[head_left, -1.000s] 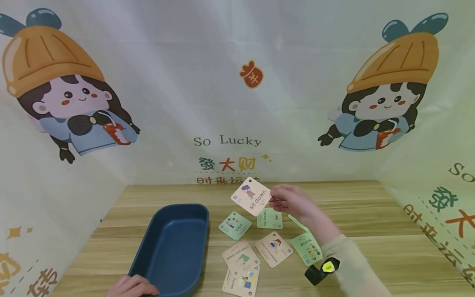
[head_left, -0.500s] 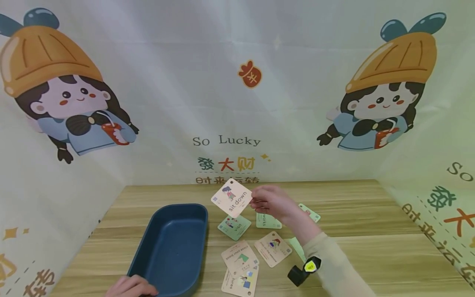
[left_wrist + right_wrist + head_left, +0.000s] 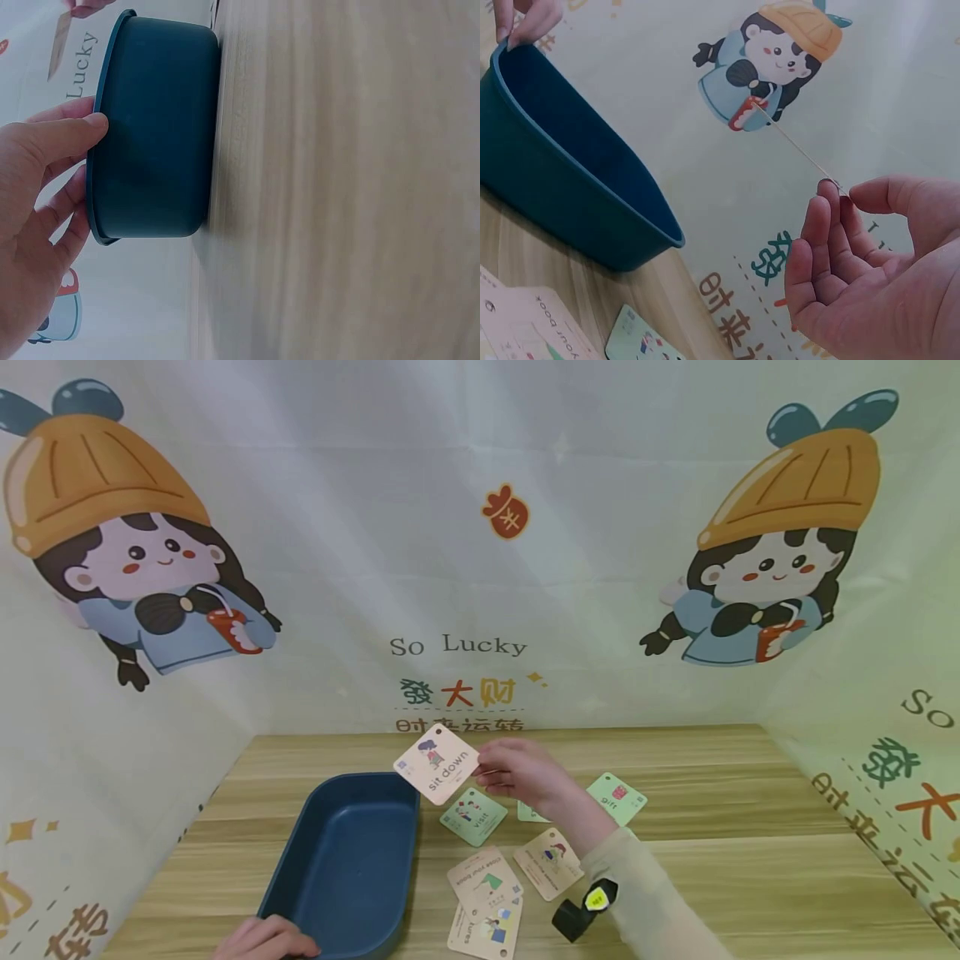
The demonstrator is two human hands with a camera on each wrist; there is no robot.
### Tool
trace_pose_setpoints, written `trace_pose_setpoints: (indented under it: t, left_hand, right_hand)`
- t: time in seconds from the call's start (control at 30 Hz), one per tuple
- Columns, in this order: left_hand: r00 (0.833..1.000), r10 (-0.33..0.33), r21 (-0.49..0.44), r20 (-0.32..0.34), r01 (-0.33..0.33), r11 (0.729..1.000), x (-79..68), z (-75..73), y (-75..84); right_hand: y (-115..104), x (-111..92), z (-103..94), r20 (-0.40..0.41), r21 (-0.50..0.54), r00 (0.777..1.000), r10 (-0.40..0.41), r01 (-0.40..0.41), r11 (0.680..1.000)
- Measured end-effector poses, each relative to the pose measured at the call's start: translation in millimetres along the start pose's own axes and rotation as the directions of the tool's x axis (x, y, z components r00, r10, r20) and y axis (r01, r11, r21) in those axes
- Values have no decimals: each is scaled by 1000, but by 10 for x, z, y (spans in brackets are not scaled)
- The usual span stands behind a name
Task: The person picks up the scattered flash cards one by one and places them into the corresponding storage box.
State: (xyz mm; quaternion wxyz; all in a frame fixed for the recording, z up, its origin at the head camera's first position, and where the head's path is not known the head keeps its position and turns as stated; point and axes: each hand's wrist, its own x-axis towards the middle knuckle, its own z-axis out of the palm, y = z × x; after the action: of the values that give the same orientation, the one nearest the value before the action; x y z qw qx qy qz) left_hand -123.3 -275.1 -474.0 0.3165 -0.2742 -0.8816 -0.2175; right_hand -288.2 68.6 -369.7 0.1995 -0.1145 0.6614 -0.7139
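My right hand (image 3: 521, 772) pinches a pale pink flashcard (image 3: 437, 764) printed "sit down" by its right corner, held up above the table. The card's left part overlaps the far right corner of a dark blue tub (image 3: 352, 860) in the head view. In the right wrist view the same card (image 3: 799, 146) appears edge-on between thumb and fingertips. My left hand (image 3: 266, 939) grips the tub's near left rim; the left wrist view shows the thumb of this hand (image 3: 45, 165) outside the rim, fingers over it.
Right of the tub lie a green "visit" card (image 3: 474, 817), a green "gift" card (image 3: 617, 799), a pink "close your book" card (image 3: 486, 883) overlapping another card (image 3: 486, 931), and one more pink card (image 3: 549, 864). A printed curtain (image 3: 600, 568) stands behind the table.
My right hand has carried the "sit down" card leftward, from above the green cards to beside and over the tub's far right corner. The left hand has stayed on the rim.
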Motion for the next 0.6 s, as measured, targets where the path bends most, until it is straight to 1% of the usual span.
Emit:
trace_pose_setpoints:
  t: [0.07, 0.17, 0.3, 0.4, 0.6]
  left_hand:
    - [1000, -2, 3, 2, 2, 1000, -3, 2, -2]
    - [1000, 11, -46, -10, -11, 999, -6, 8, -18]
    - [999, 24, -68, -20, -26, 997, -2, 11, -28]
    - [1000, 23, -16, -18, -23, 1000, 4, 3, -15]
    - [1000, 17, -7, -20, -17, 1000, 6, 4, 7]
  right_hand:
    - [6, 14, 41, 8, 8, 1000, 1, -1, 1000]
    - [5, 31, 96, 18, 14, 1000, 7, -7, 1000]
    - [12, 57, 164, 24, 24, 1000, 19, -19, 1000]
    - [32, 77, 213, 30, 28, 999, 24, -25, 999]
    - [87, 92, 304, 40, 30, 999, 33, -34, 999]
